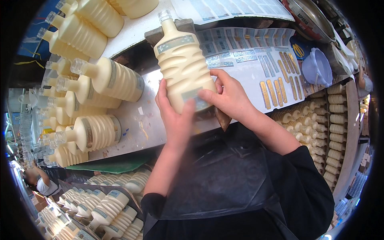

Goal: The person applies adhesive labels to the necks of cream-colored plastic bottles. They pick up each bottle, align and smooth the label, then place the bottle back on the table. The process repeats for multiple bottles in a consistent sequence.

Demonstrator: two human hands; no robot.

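Note:
A cream ribbed bottle [182,66] with a clear threaded neck lies in front of me, its neck pointing away. Behind its shoulder shows a grey block [150,37], and a brown wedge-like piece [223,119] sticks out below its base. My left hand [174,114] grips the lower left side, with the thumb smeared by motion over the label near the base. Around the lower right side is my right hand [230,94], thumb pressed on that same pale blue-grey label [192,95]. Another such label [176,43] crosses the bottle's shoulder.
Gold and blue-grey label strips [272,94] lie on white sheets to the right, beside a lavender bucket [317,68]. Similar bottles [120,80] crowd the table's left end. More bottles fill a crate [132,190] lower left and racks [336,128] at right. Another person [46,184] is far left.

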